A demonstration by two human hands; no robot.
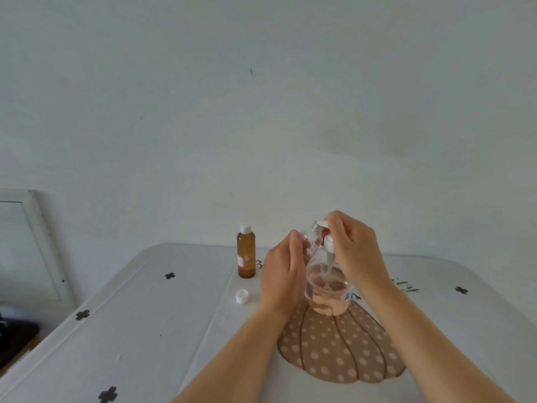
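Note:
A clear plastic bottle with pinkish liquid in its lower part is tilted, its threaded open neck toward the upper left. My left hand grips the bottle's upper body from the left. My right hand holds a white pump head above the bottle; its white tube hangs down in front of the bottle's body. Whether the tube is inside the bottle I cannot tell. A small white screw cap lies loose on the cloth to the left.
An amber bottle with a white cap stands upright behind the loose cap. The table carries a white cloth with dark clover marks and a brown dotted pumpkin print. A white frame leans at the left wall.

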